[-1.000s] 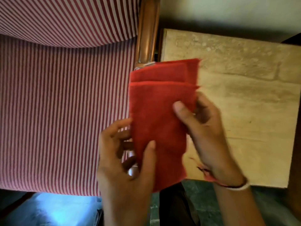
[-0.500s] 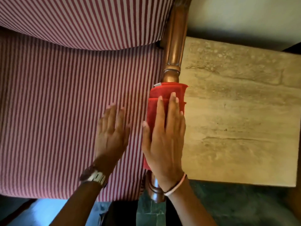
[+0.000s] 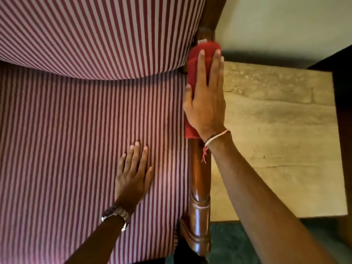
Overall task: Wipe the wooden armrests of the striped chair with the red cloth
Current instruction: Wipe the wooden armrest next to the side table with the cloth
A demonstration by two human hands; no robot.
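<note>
The striped chair point(image 3: 76, 130) fills the left of the view, red and white stripes on seat and backrest. Its polished wooden armrest point(image 3: 200, 180) runs up the middle right. The folded red cloth point(image 3: 196, 60) lies draped over the far part of that armrest, close to the backrest. My right hand point(image 3: 206, 100) presses flat on the cloth with fingers stretched forward, hiding most of it. My left hand point(image 3: 133, 174) rests flat and open on the seat cushion, left of the armrest, holding nothing.
A beige stone-topped side table point(image 3: 282, 140) stands directly right of the armrest. A pale wall point(image 3: 285, 21) is behind it. Dark furniture point(image 3: 342, 111) edges the far right. Green floor point(image 3: 228, 244) shows below.
My right hand has slid the cloth forward along the armrest towards the backrest. My left hand stays flat on the seat. One second ago both hands held the cloth up.
</note>
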